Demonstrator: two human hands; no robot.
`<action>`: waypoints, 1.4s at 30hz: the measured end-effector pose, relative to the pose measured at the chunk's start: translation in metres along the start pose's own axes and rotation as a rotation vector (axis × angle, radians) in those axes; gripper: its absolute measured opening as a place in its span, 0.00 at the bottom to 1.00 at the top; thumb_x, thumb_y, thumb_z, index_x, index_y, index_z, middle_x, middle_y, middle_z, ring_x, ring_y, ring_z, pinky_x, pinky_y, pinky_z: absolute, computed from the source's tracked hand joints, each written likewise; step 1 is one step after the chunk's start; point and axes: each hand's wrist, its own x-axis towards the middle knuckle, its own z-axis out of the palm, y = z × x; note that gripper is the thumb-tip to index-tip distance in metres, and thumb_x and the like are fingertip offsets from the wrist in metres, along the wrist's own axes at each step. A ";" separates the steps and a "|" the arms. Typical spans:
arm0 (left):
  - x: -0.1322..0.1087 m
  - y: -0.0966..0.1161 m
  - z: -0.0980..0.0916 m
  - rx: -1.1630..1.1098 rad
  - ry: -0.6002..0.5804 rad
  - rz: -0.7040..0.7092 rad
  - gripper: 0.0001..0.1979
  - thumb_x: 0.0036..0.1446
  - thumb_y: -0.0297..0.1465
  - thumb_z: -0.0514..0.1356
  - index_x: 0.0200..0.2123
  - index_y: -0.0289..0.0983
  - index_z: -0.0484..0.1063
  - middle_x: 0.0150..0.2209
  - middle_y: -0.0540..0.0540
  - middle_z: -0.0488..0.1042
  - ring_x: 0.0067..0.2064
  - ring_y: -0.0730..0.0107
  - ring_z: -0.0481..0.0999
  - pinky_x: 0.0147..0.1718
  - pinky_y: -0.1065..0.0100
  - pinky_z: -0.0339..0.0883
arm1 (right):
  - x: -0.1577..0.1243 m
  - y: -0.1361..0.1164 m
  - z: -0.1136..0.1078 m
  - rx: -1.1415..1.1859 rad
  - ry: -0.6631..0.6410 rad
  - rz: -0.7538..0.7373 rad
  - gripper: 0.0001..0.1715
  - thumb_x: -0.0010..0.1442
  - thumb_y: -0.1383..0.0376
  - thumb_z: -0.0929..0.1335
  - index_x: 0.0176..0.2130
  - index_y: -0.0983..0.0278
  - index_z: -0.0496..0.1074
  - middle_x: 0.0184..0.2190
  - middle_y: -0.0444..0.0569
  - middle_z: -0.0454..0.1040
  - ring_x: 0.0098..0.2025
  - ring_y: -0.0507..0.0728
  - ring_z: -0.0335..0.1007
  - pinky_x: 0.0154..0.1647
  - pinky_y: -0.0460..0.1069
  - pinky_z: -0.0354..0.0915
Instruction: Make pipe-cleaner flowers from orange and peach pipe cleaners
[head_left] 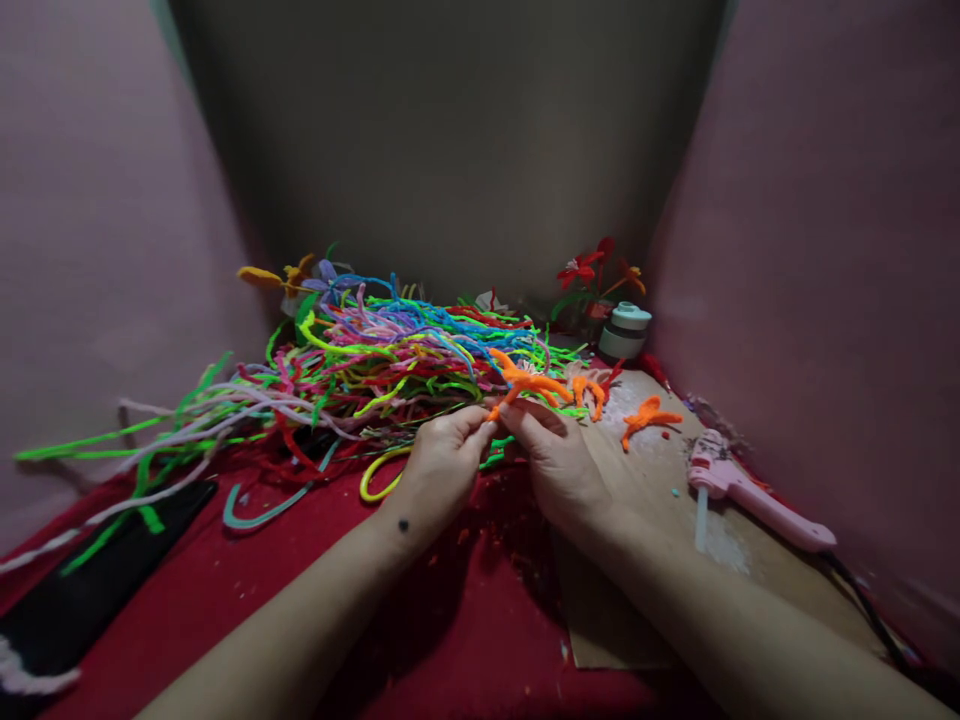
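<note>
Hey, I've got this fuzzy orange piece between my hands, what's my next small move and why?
Probably a gentle twist at its lower end: your left hand and right hand are close together there, while the orange piece spreads its petal-like arms beyond them.

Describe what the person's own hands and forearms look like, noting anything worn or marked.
The left hand and right hand are ungloved. The left forearm and right forearm show no sleeves, watch or bracelet. A small, round, dark mark sits by the left wrist; its nature is unclear.
</note>
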 end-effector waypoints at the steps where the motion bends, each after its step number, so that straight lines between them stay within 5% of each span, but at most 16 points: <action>1: 0.000 0.000 -0.002 -0.067 -0.023 -0.029 0.11 0.55 0.34 0.54 0.26 0.34 0.71 0.21 0.53 0.64 0.24 0.76 0.59 0.24 0.73 0.54 | 0.000 -0.001 0.000 -0.022 -0.019 0.004 0.08 0.50 0.61 0.70 0.29 0.62 0.77 0.26 0.45 0.74 0.32 0.54 0.66 0.35 0.49 0.62; 5: 0.001 0.002 -0.007 -0.292 -0.089 -0.102 0.12 0.54 0.37 0.57 0.27 0.34 0.70 0.17 0.57 0.55 0.19 0.80 0.49 0.18 0.74 0.44 | 0.002 -0.006 -0.003 -0.049 -0.141 0.023 0.11 0.51 0.59 0.70 0.32 0.64 0.77 0.25 0.43 0.71 0.28 0.50 0.62 0.30 0.46 0.59; 11: 0.002 0.005 -0.012 -0.440 -0.142 -0.189 0.13 0.53 0.39 0.60 0.27 0.34 0.69 0.16 0.58 0.53 0.18 0.83 0.47 0.16 0.75 0.39 | 0.005 -0.008 -0.008 -0.045 -0.235 -0.020 0.09 0.53 0.61 0.69 0.28 0.64 0.74 0.21 0.41 0.66 0.23 0.47 0.54 0.24 0.45 0.52; 17: 0.001 0.005 -0.014 -0.717 -0.279 -0.210 0.13 0.54 0.38 0.61 0.26 0.34 0.67 0.17 0.57 0.55 0.16 0.85 0.47 0.16 0.76 0.39 | 0.004 -0.004 -0.009 0.060 -0.178 -0.053 0.08 0.51 0.61 0.70 0.30 0.64 0.75 0.24 0.43 0.67 0.26 0.50 0.57 0.27 0.46 0.54; 29: 0.002 0.001 -0.024 -1.009 -0.535 -0.379 0.08 0.59 0.29 0.55 0.29 0.32 0.70 0.18 0.57 0.56 0.14 0.89 0.40 0.14 0.79 0.45 | 0.008 -0.008 -0.008 0.162 -0.331 0.074 0.10 0.51 0.62 0.70 0.35 0.64 0.76 0.22 0.42 0.69 0.24 0.49 0.58 0.27 0.46 0.55; 34: 0.003 0.003 -0.020 -0.731 -0.451 -0.282 0.10 0.58 0.34 0.54 0.29 0.34 0.67 0.20 0.56 0.60 0.15 0.86 0.47 0.15 0.78 0.43 | 0.007 -0.003 -0.007 0.142 -0.226 0.071 0.08 0.49 0.62 0.71 0.32 0.64 0.76 0.22 0.43 0.69 0.22 0.49 0.57 0.25 0.46 0.55; 39: -0.004 0.001 -0.003 0.156 -0.002 0.149 0.10 0.60 0.32 0.50 0.27 0.36 0.65 0.25 0.49 0.67 0.26 0.73 0.65 0.26 0.72 0.58 | 0.008 0.005 -0.007 0.138 -0.096 0.042 0.07 0.48 0.63 0.71 0.32 0.62 0.77 0.27 0.44 0.74 0.25 0.50 0.60 0.27 0.47 0.58; 42: -0.009 -0.005 0.004 0.520 0.079 0.304 0.09 0.62 0.31 0.48 0.36 0.36 0.66 0.34 0.44 0.72 0.34 0.66 0.71 0.34 0.68 0.61 | 0.008 0.007 -0.006 0.158 -0.072 0.006 0.05 0.47 0.65 0.72 0.29 0.62 0.77 0.26 0.43 0.74 0.26 0.51 0.61 0.30 0.47 0.59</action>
